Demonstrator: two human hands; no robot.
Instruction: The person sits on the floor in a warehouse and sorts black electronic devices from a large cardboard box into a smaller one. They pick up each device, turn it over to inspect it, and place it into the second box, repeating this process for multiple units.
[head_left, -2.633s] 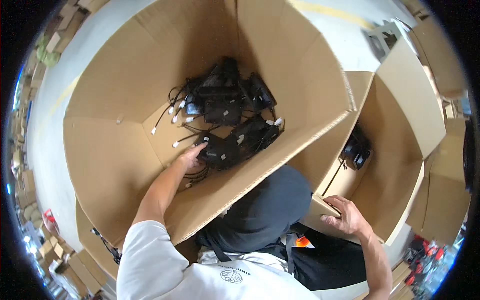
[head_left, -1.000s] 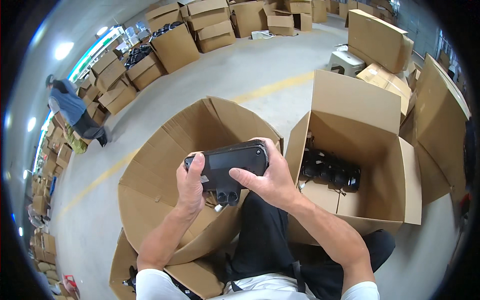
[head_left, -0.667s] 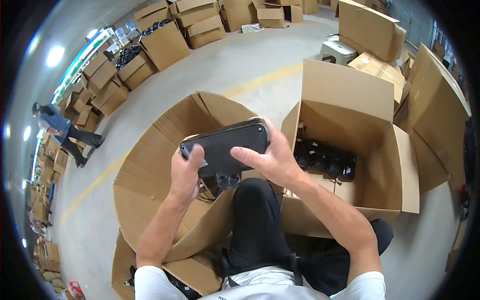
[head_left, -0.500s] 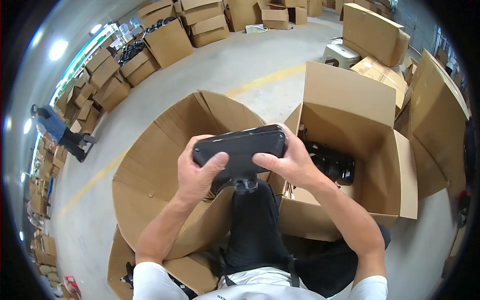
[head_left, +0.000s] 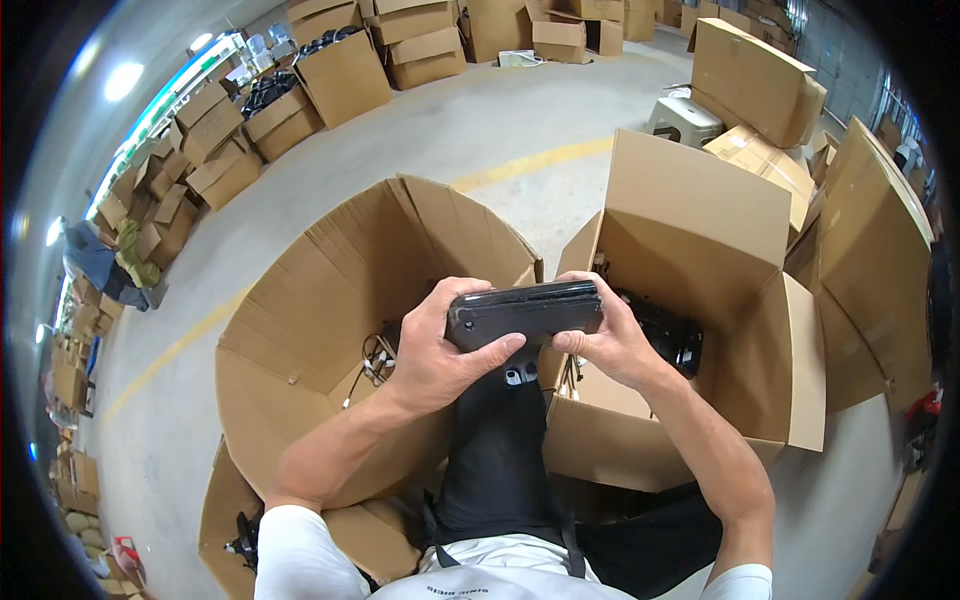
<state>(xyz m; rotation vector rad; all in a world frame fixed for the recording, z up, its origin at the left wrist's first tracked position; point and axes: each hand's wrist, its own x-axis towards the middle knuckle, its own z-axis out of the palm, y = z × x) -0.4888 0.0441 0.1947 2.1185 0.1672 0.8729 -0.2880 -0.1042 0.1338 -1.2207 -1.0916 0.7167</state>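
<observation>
The floor (head_left: pixel 480 130) is bare grey concrete with a yellow line (head_left: pixel 530 162) painted across it. Stacked cartons (head_left: pixel 230 130) line the far edge and the far left of the room, and a white stool (head_left: pixel 682 120) stands beyond the right hand.

Two large open cardboard boxes stand on the floor on either side of the person's knees. The left box (head_left: pixel 330 300) lies below and beyond the left hand; cables (head_left: pixel 378 358) show at its bottom. The right box (head_left: pixel 700 300) lies below and beyond the right hand, with black devices (head_left: pixel 665 330) inside it.

A black flat device (head_left: pixel 522 312) is held between both hands, above the dark trousers (head_left: pixel 500 450) and in the gap between the two boxes. The left hand (head_left: pixel 440 355) is closed on its left end, thumb along the near edge and fingers wrapped over the far side. The right hand (head_left: pixel 610 340) grips its right end, fingers curled over the top edge. The device is tilted so that its thin near edge faces the camera, and a small connector hangs from its underside.

Half a second ago the device showed more of its broad face and sat higher against the box flaps; now it is turned more edge-on and held a little lower, nearer the lap. Both hands keep their grip on the same ends.
</observation>
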